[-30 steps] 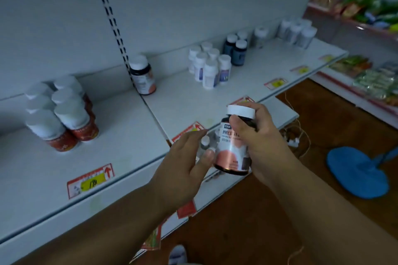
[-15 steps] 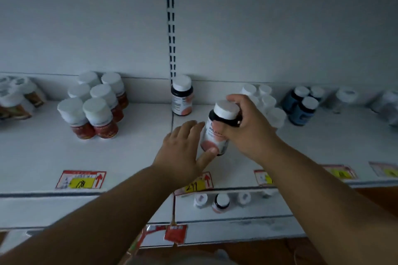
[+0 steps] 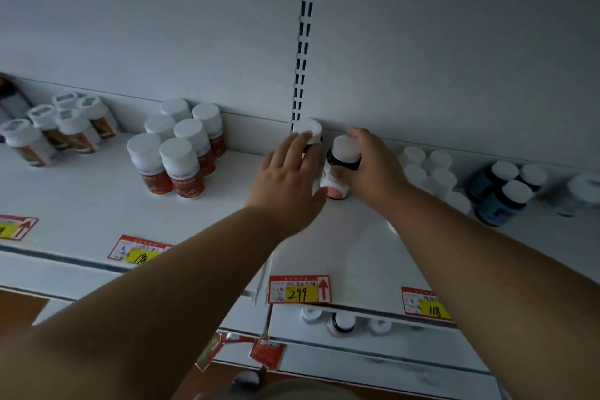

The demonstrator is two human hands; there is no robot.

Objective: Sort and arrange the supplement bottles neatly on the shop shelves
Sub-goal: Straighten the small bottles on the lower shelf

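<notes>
While the right hand grips the pink-labelled bottle around its dark shoulder, its base meets the shelf. Just left of that grip, the left hand lies with fingers spread, fingertips against a white-capped bottle behind.

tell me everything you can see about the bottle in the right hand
The bottle is dark with a white cap and a white-and-pink label, its print too blurred to read. It stands slightly tilted on the shelf, near the back wall, beside a matching bottle. The right hand grips it near the top; the left hand's thumb is against its base.
</notes>
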